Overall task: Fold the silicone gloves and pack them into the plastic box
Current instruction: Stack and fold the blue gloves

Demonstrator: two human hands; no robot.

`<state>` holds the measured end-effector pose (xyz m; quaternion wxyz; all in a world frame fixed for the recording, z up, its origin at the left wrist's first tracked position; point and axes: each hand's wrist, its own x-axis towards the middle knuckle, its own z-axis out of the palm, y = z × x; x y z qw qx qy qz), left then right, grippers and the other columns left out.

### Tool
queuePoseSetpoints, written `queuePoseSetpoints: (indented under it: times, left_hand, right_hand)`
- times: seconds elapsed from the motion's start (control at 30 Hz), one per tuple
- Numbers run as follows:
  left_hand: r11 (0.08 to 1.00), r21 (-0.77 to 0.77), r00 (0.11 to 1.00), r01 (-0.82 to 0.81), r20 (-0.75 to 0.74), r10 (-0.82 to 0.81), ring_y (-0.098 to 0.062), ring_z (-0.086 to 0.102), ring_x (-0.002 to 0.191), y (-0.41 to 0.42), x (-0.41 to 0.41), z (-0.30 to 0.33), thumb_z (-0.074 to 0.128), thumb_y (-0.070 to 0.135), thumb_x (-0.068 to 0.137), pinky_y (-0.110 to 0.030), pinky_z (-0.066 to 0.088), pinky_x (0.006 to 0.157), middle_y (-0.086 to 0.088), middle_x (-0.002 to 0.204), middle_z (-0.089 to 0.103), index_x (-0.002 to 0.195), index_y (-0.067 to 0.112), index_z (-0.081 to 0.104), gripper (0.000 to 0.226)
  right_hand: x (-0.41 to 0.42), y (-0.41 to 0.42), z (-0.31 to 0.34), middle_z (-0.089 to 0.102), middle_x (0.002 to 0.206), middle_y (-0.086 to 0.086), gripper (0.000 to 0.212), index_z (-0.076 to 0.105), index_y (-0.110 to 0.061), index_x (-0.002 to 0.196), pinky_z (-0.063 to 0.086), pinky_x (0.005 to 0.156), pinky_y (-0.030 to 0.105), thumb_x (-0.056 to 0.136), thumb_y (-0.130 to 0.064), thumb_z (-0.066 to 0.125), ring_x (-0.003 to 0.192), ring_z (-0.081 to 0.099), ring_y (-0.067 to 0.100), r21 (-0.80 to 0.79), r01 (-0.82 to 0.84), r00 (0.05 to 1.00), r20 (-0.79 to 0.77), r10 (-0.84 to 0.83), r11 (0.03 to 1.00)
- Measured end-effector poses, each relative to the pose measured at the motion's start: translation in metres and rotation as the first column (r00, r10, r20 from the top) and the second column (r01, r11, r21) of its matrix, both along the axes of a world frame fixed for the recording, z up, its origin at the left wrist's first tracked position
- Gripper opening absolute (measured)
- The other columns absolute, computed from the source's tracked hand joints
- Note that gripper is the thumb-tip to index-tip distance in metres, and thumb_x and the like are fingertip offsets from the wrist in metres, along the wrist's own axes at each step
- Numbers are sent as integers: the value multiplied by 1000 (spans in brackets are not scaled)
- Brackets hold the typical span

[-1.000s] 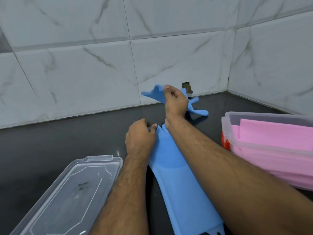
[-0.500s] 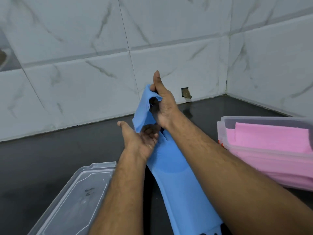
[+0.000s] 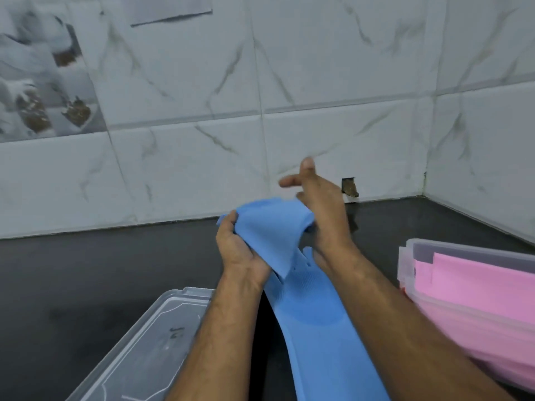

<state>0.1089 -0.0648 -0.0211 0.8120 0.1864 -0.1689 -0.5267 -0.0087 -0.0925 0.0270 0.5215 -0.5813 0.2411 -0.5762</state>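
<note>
I see my left hand gripping a folded-over section of the long blue silicone glove, fingers curled round the raised flap, held above the dark tabletop. My right hand is at the far side of that flap with its fingers stretched out and loose; the palm looks to touch the fold, though blur keeps me from telling whether anything is pinched. The rest of the blue glove lies flat on the tabletop, running from under my wrists to the near edge, between my forearms. At the near left edge lies a clear plastic lid, flat, partly under my left forearm. At the right edge stands the clear plastic box, with folded pink silicone gloves inside it. Behind, white marble-pattern wall tiles meet in the far right corner.
</note>
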Motion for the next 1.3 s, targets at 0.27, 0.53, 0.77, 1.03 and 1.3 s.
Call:
queuePoseSetpoints:
  times: [0.27,0.53,0.77,1.03,1.3]
  left_hand:
    - [992,-24,957,124,268,-113,-36,76,82,10,-3,14,48,36,92,-43,63,73,-20,96,76,93,2,81,48]
    - [994,105,857,-42,514,-19,-16,78,95,12,-16,18,36,91,81,-38,61,83,-6,103,80,118,24,74,85]
    - [996,-6,794,-94,603,79,-15,54,138,11,-14,17,19,90,83,-42,46,113,-2,141,65,114,13,80,103]
    - [668,383,536,-638,844,27,-22,56,73,2,22,4,43,43,107,-30,42,67,-6,94,62,111,4,64,45]
    - [924,362,886,-122,460,-63,-41,60,127,19,0,10,39,78,93,-52,47,108,-26,137,62,138,6,57,87]
  right_hand:
    - [-3,-5,-11,43,135,2,65,52,-35,138,54,75,28,84,-71,62,104,60,15,-3,-70,845,-532,58,998]
    - [8,1,-12,60,138,-9,61,20,-37,156,48,108,42,101,-55,42,123,60,14,36,-286,822,-505,264,958]
    - [10,-5,-11,74,110,1,68,37,-16,142,62,83,39,92,-51,66,97,74,19,301,-118,979,-127,162,946]
    - [2,-11,-6,66,78,17,11,60,2,87,60,65,40,91,10,53,62,66,27,501,-146,989,50,140,853]
    - [-2,-8,-4,63,82,19,12,57,3,82,50,96,65,87,11,50,77,62,35,548,-202,979,119,164,812]
